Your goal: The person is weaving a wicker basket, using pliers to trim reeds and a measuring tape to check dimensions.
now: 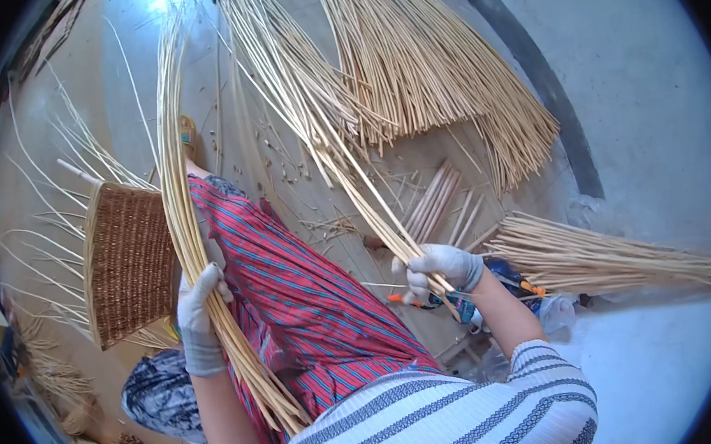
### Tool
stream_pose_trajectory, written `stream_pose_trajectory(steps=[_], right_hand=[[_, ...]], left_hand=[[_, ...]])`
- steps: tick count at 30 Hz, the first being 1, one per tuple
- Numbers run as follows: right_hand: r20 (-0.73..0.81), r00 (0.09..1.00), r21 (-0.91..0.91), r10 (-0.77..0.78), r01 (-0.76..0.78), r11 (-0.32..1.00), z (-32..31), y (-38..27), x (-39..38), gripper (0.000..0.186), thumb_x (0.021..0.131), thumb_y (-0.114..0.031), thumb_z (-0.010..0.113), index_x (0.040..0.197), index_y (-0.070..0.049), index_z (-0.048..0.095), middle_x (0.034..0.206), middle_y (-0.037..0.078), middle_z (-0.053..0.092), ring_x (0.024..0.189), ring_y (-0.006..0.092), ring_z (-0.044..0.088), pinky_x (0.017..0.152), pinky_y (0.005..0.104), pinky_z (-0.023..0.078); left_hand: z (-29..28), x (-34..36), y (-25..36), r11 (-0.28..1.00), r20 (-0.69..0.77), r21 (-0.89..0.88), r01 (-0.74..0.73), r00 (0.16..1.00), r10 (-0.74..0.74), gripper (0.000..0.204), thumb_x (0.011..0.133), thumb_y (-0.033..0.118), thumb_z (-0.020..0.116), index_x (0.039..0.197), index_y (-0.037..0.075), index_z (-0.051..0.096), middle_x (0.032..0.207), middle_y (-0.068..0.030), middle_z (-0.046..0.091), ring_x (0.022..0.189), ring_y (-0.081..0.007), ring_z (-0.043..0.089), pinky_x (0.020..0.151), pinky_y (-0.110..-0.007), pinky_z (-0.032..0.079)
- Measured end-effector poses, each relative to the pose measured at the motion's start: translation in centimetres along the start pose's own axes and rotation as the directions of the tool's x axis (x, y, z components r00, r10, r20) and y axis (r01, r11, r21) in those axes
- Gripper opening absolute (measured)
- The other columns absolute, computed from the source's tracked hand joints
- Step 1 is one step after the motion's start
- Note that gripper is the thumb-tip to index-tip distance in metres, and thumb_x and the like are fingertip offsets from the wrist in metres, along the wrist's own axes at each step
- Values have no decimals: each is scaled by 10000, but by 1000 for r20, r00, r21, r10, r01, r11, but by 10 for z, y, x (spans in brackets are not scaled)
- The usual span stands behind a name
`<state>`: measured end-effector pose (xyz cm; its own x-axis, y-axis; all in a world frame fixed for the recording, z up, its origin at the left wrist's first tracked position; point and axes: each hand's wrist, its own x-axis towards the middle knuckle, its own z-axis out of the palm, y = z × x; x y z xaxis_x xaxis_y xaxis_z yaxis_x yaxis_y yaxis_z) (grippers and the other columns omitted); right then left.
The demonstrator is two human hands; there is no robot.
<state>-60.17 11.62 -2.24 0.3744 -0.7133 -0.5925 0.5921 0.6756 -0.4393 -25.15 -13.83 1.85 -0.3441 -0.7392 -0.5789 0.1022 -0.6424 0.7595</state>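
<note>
Currently | left hand (199, 311): fingers curled round long rod bundle (173, 164), extending above and below them | right hand (439, 267): fingers clasping thinner rod bundle (369, 209), mostly beyond them | woven panel (130, 262): left of left fingers

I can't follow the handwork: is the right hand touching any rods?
Touching: the head view shows the right hand closed around several pale rods, ends protruding below.

Long bundle of pale-yellow, slender, flexible rods (182, 222): left side, gripped, running far to near, gently curved, near ends slightly fanned. Smaller bundle of pale-tan, slender, straight rods (364, 201): right side, gripped by near ends, slanting toward far left.
</note>
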Motion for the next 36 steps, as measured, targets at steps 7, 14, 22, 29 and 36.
stream_pose_trajectory(steps=[7,14,22,29,36], right_hand=[[201,972,447,-124,21,895,60,49,-59,353,955,-301,668,1166,-46,545,547,-60,417,425,64,444,478,293,467],[250,955,419,-156,39,907,95,68,-113,305,980,-298,634,1119,-35,571,506,-85,307,370,54,333,418,285,417],[340,930,293,-137,33,956,143,80,-169,304,908,-262,693,927,10,558,522,-22,487,393,111,500,412,327,470],[951,280,-34,-129,511,859,186,36,-172,226,984,-172,587,911,35,638,782,133,619,674,301,632,569,410,494],[918,75,180,-390,798,575,198,-14,-168,246,996,-156,577,877,55,616,780,120,605,621,241,594,545,409,536]], left_hand=[[1,-11,9,997,120,-76,-19,992,28,165,950,148,667,1056,64,572,801,-23,594,617,-86,595,517,-219,535],[5,-35,16,983,252,-159,-89,959,128,169,970,207,645,915,60,582,704,-22,566,567,-108,547,489,-227,459],[-10,-62,23,961,273,-263,-83,949,156,228,992,197,624,1156,50,564,763,-10,590,589,-88,546,507,-228,447],[-21,-77,35,937,298,-327,-125,927,227,375,994,166,621,1327,24,523,798,6,577,571,-54,477,503,-216,403],[-36,-84,29,912,347,-376,-166,887,304,392,1010,169,598,1356,18,492,836,0,595,633,-58,534,554,-224,463]])
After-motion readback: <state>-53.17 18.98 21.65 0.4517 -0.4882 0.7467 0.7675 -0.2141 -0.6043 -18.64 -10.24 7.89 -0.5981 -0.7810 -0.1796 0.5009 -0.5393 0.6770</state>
